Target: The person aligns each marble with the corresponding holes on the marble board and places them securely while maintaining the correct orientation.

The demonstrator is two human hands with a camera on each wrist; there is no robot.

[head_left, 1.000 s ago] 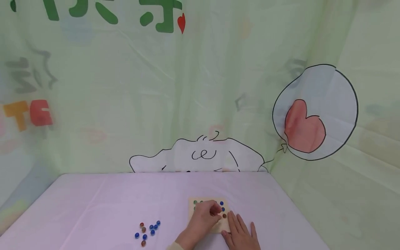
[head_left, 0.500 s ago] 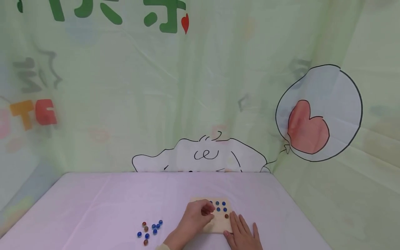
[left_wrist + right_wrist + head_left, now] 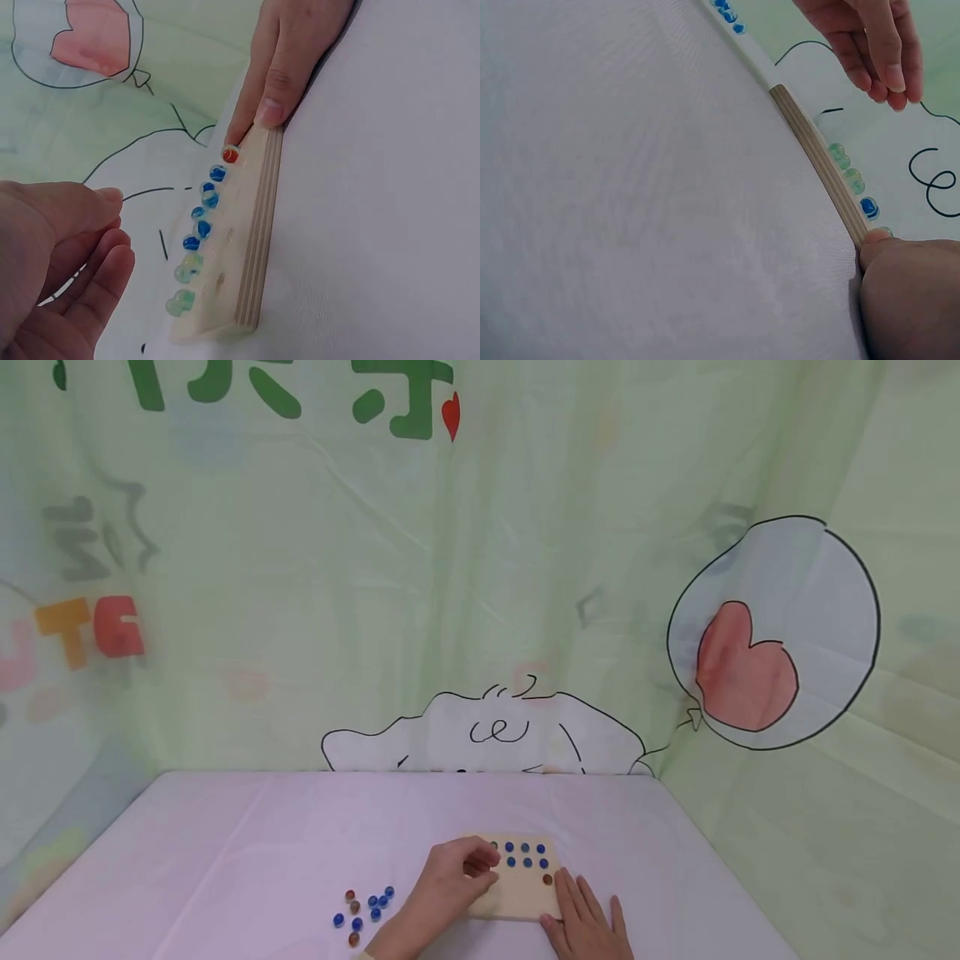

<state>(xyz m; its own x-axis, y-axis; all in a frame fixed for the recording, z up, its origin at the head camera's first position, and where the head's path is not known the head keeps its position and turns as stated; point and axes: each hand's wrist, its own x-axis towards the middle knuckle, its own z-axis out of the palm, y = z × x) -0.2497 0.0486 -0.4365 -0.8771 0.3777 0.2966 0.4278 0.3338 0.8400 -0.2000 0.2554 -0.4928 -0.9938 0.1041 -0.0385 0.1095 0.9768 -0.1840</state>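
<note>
A pale wooden board (image 3: 512, 900) lies on the table, with rows of marbles on its top. Blue marbles (image 3: 528, 862) fill its visible far part, and one reddish-brown marble (image 3: 547, 879) sits near the right edge. Green marbles (image 3: 180, 303) show at the board's other end in the left wrist view. My left hand (image 3: 448, 878) hovers above the board's left side, fingers loosely bent and thumb apart, with nothing seen between them. My right hand (image 3: 588, 920) rests against the board's right edge, fingers extended, its thumb (image 3: 876, 238) touching the near edge.
Several loose marbles, blue ones (image 3: 357, 924) and reddish-brown ones (image 3: 354, 938), lie on the pale tablecloth (image 3: 247, 860) left of the board. A printed curtain (image 3: 300, 568) hangs behind the table and along its right side.
My left hand has moved left across the board, uncovering more blue marbles. The right hand stays at the board's edge. The head view has shifted slightly.
</note>
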